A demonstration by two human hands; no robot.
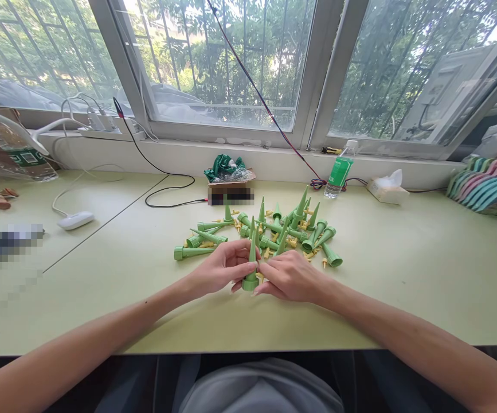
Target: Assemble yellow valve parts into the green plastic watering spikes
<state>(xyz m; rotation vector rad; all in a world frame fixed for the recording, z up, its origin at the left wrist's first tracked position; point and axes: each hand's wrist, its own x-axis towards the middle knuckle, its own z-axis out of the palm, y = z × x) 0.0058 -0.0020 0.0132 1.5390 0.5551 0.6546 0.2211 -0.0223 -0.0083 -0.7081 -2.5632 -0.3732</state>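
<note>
A green plastic watering spike (250, 283) stands upright near the front of the table, its point up and its wide cap down. My left hand (216, 268) is closed around it, thumb across the front. Close against the spike's right side is my right hand (293, 276), its fingers curled and the index finger at the spike; whatever it pinches is hidden. Just beyond both hands lies a loose pile of similar green spikes (194, 252), some standing and some on their sides. Small yellow nozzle-like pieces (291, 242) are scattered among them.
Behind the pile sits a small box (231, 179) with green plastic. A water bottle (339, 172), a tissue pack (388, 189) and pastel hangers (489, 186) stand along the right back. A white mouse-shaped device (76, 220) and a black cable (166, 174) lie to the left.
</note>
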